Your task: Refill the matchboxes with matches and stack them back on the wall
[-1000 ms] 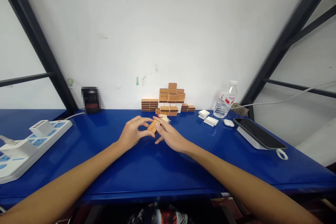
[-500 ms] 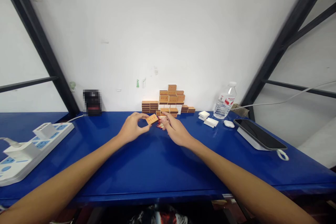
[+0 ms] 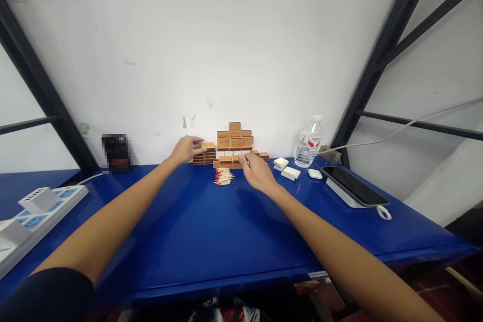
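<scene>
My left hand (image 3: 187, 149) is at the left stack of matchboxes (image 3: 204, 157). Its thumb and fingers close round the left end of an orange matchbox (image 3: 209, 146) on top. My right hand (image 3: 258, 171) is in front of the low front row of matchboxes (image 3: 225, 161). Its thumb and forefinger come together by the row's right end; whether they grip anything is hidden. Between the hands, a loose pile of red-tipped matches (image 3: 224, 176) lies on the blue table (image 3: 196, 231).
Behind the matches, a stepped matchbox structure (image 3: 236, 142) stands against the wall. To the right are white matchbox trays (image 3: 290, 173), a water bottle (image 3: 308, 143), a white earbud case (image 3: 315, 174) and a phone (image 3: 354, 185). A power strip (image 3: 45, 219) lies at left.
My left hand has moved left and back with the matchbox to the left stack. My right hand has drawn off the matches, leaving them uncovered. The view has shifted right.
</scene>
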`<state>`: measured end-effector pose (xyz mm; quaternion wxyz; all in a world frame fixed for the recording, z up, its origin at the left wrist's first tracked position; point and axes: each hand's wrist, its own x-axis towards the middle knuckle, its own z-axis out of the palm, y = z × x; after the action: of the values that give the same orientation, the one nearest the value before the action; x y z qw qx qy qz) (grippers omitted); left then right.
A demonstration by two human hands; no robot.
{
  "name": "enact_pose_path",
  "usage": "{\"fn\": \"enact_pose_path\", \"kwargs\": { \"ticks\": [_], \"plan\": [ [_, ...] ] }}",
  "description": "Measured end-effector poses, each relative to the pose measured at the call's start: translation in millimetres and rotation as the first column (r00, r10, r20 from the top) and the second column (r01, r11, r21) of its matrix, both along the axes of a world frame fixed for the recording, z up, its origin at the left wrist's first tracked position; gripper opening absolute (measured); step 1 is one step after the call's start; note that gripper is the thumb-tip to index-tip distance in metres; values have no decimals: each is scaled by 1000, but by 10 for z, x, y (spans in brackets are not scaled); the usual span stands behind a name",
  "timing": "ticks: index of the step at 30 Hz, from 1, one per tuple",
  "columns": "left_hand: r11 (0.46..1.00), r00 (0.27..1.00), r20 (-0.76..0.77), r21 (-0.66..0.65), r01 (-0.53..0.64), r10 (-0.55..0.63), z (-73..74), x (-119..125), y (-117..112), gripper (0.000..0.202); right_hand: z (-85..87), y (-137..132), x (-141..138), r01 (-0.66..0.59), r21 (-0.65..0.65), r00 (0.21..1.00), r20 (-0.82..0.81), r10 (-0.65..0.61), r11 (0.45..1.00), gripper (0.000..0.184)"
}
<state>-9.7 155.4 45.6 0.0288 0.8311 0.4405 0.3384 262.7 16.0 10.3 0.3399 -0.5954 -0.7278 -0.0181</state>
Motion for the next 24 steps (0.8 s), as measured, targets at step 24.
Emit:
{"fn": "enact_pose_path", "kwargs": {
  "ticks": [24],
  "plan": [
    [992, 957, -287, 93, 83, -53, -139, 35, -836, 27, 147, 164, 547, 260, -146, 953, 195, -230, 955, 33]
  ]
}}
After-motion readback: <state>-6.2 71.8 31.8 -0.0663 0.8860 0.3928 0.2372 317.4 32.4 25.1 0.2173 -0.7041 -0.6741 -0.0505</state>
